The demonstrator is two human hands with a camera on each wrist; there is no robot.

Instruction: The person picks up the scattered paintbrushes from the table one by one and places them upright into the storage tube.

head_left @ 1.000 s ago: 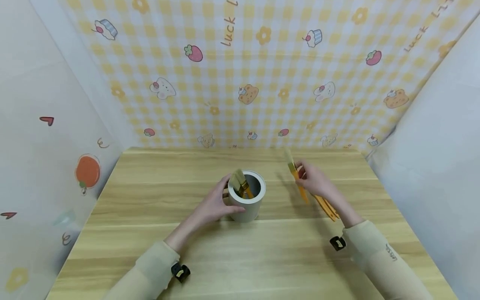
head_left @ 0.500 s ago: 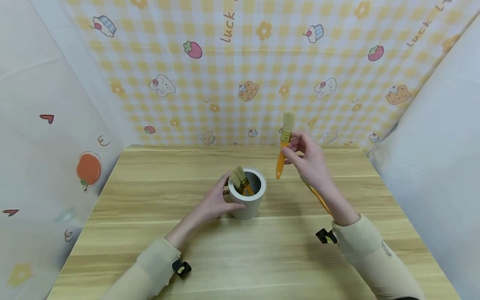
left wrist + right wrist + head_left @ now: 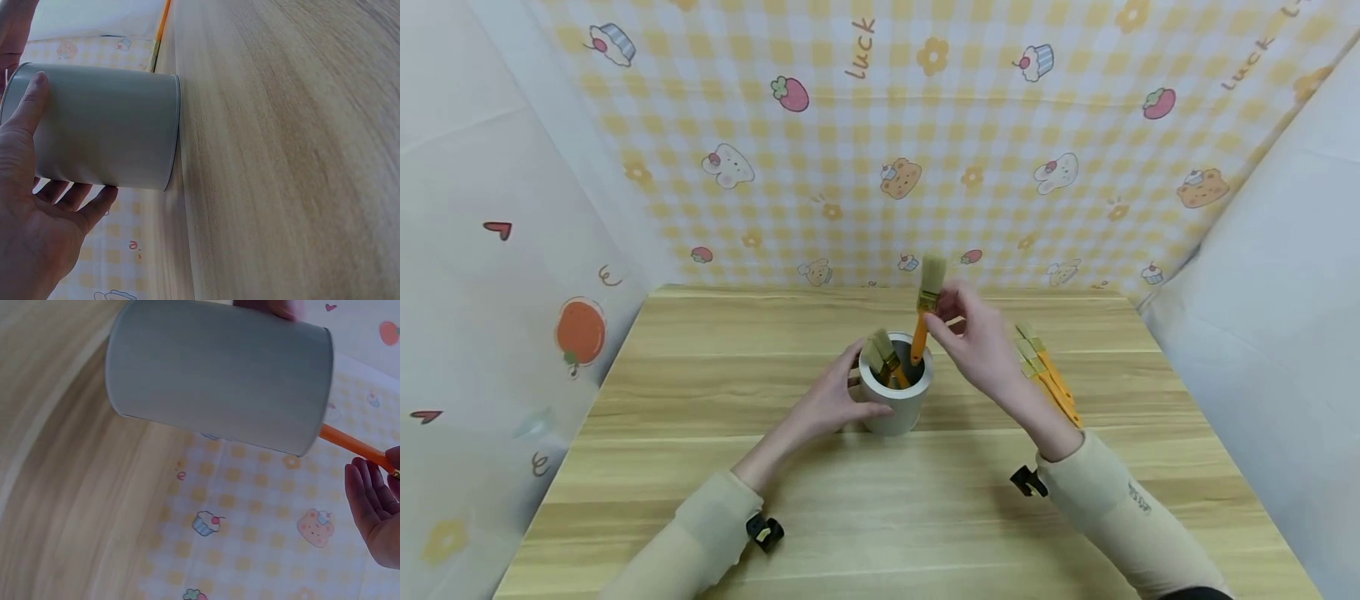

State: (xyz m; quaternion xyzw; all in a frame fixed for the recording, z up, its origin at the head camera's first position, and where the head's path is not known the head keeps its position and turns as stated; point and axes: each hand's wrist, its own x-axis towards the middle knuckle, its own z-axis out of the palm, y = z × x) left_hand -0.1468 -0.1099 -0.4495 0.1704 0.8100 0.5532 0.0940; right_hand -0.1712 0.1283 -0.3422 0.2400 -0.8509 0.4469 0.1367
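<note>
Head cam: high, facing forward-down over wood-grain tabletop (image 3: 865,517). Wrist cams: close, rolled sideways, sharing smooth grey cylindrical can (image 3: 106,125), upper left/top centre.

It looks like a booth (image 3: 1262,275) (sheets (image 3: 925,150) for walls).

Wood-grain tabletop (image 3: 820,508), yellow checked backdrop (image 3: 880,125), pale side walls (image 3: 1285,292)

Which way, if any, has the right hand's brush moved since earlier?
Yes: the brush moved left relative to the table, from right of the can to its mouth.
</note>
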